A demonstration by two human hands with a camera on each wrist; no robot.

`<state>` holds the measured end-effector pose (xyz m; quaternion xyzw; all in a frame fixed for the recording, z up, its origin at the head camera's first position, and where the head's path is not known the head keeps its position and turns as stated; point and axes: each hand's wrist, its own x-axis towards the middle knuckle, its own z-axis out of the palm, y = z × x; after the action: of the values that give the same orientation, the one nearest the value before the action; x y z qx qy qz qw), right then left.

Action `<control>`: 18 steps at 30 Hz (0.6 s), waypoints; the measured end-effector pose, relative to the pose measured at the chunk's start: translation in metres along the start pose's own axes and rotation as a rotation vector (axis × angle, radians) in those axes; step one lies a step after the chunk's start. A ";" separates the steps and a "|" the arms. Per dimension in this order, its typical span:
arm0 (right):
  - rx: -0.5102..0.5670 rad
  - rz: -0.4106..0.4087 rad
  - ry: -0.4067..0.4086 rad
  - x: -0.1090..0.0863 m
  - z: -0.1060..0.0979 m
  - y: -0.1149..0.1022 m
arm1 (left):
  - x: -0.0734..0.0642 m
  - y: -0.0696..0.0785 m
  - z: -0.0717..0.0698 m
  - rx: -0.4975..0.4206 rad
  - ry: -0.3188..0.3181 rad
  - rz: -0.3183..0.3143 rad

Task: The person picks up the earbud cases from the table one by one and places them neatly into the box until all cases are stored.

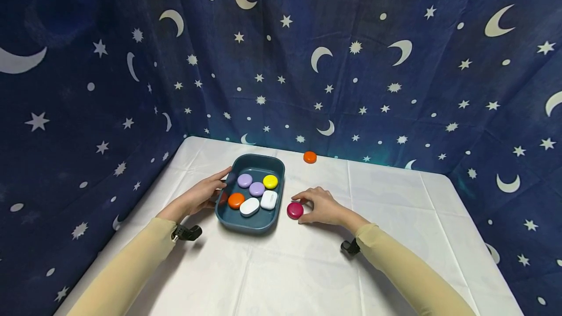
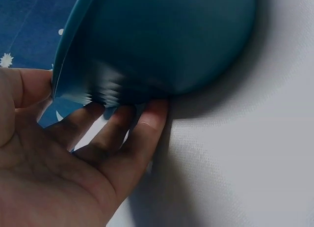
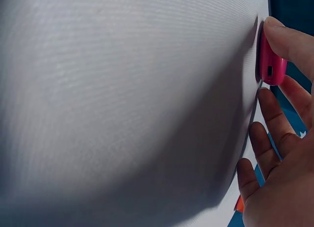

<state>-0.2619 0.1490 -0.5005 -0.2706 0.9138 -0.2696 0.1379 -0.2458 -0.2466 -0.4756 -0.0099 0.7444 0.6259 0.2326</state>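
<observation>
A dark teal, rounded rectangular tray (image 1: 250, 228) stands on the table. My left hand (image 1: 199, 198) holds its left side, fingertips against the outer wall in the left wrist view and the thumb at the rim. Inside lie two lilac round cases, a yellow case (image 1: 270, 182), an orange case (image 1: 236, 201), a white oval case (image 1: 249, 207) and a white squarish case (image 1: 269, 200). Just right of the tray, my right hand (image 1: 322, 207) pinches a crimson round earbud case (image 1: 295, 210) between thumb and index finger. A small port shows on its edge in the right wrist view.
Another orange round case (image 1: 310, 157) lies near the table's back edge, behind the right hand. White cloth covers the table (image 1: 303, 277). A dark blue curtain (image 1: 298, 62) with moons and stars hangs behind and along the sides. Each wrist wears a black strap.
</observation>
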 end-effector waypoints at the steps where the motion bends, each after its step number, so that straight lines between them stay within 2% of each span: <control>1: -0.001 -0.003 -0.001 0.000 0.000 0.000 | 0.000 0.000 0.000 -0.002 -0.002 0.000; 18: -0.023 -0.011 0.003 0.003 0.003 -0.005 | 0.000 0.000 -0.001 -0.005 -0.018 0.006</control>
<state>-0.2612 0.1421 -0.5007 -0.2770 0.9156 -0.2602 0.1316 -0.2458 -0.2479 -0.4758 -0.0024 0.7407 0.6285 0.2374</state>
